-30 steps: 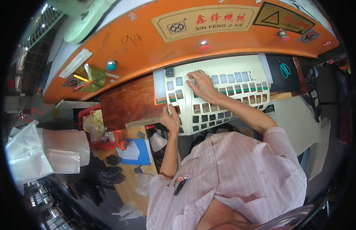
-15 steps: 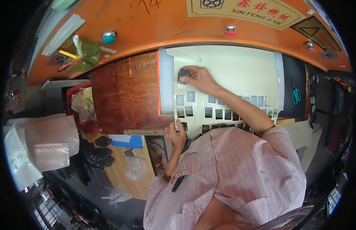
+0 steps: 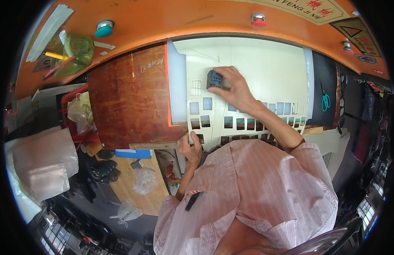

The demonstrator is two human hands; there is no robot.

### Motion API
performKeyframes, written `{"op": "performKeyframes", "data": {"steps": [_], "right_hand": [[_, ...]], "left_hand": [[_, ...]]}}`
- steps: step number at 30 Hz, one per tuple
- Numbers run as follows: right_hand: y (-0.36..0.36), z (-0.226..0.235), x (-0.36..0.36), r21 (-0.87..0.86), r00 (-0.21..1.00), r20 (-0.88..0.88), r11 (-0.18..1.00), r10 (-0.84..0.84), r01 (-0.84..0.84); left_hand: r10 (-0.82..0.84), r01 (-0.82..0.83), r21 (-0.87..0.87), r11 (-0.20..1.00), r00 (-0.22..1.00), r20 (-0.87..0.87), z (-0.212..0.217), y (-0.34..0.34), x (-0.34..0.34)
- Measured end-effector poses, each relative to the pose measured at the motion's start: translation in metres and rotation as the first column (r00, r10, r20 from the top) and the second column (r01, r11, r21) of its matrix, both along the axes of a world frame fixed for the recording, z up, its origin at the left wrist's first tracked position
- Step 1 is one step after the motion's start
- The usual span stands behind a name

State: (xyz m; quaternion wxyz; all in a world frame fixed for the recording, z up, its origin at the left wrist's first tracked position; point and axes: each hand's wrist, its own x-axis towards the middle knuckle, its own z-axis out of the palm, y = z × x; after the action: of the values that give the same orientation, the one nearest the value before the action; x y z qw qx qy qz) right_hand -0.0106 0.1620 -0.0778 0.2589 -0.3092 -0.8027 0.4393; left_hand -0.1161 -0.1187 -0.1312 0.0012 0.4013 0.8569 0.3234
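A pale cream sheet [image 3: 265, 63] of thin flat material lies across the work board, with rows of rectangular holes cut along its near side. My right hand [image 3: 237, 90] holds a small dark block-shaped cutting die [image 3: 214, 79] between thumb and fingers, over the left part of the sheet. Just left of the die, a small rectangle of slits [image 3: 196, 88] marks the sheet. At the sheet's near left corner, my left hand [image 3: 189, 149] is closed on the edge, thumb on top and fingers curled; the fingertips are partly hidden.
An orange machine front with a green button [image 3: 104, 29] and a red button [image 3: 259, 21] runs along the far side. Teal scissors [image 3: 325, 102] lie on a black surface at right. A brown wooden board [image 3: 125, 102] extends left; plastic bags [image 3: 80, 111] hang beyond it.
My right hand has moved the cutting die right, away from the slit rectangle, which now shows fully. My left hand stays at the sheet's near corner. The whole view has shifted slightly.
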Motion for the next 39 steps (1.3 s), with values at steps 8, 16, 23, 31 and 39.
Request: {"op": "performKeyframes", "data": {"steps": [8,16,23,31,39], "right_hand": [[-0.016,-0.011,-0.010,0.200,0.994,0.067,0.975,0.082,-0.094],[-0.018,0.008,0.001,0.283,0.998,-0.037,0.957,-0.058,0.066],[0.003,0.044,0.129,-0.002,0.792,-0.269,0.822,-0.548,0.569],[0.033,0.130,0.250,0.220,0.541,-0.512,0.507,-0.667,0.833],[-0.071,0.148,0.291,0.446,0.523,-0.584,0.292,-0.621,0.846]], "left_hand": [[-0.018,0.021,0.051,0.998,0.999,-0.047,-0.003,0.006,-0.004],[-0.013,0.024,0.129,0.991,0.996,-0.088,0.002,0.021,-0.011],[-0.023,0.057,0.230,0.971,0.989,-0.148,0.002,0.036,-0.020],[-0.103,0.117,0.289,0.950,0.993,-0.063,0.023,0.053,-0.028],[-0.187,0.156,0.280,0.947,0.978,0.089,0.040,0.056,-0.037]]}}
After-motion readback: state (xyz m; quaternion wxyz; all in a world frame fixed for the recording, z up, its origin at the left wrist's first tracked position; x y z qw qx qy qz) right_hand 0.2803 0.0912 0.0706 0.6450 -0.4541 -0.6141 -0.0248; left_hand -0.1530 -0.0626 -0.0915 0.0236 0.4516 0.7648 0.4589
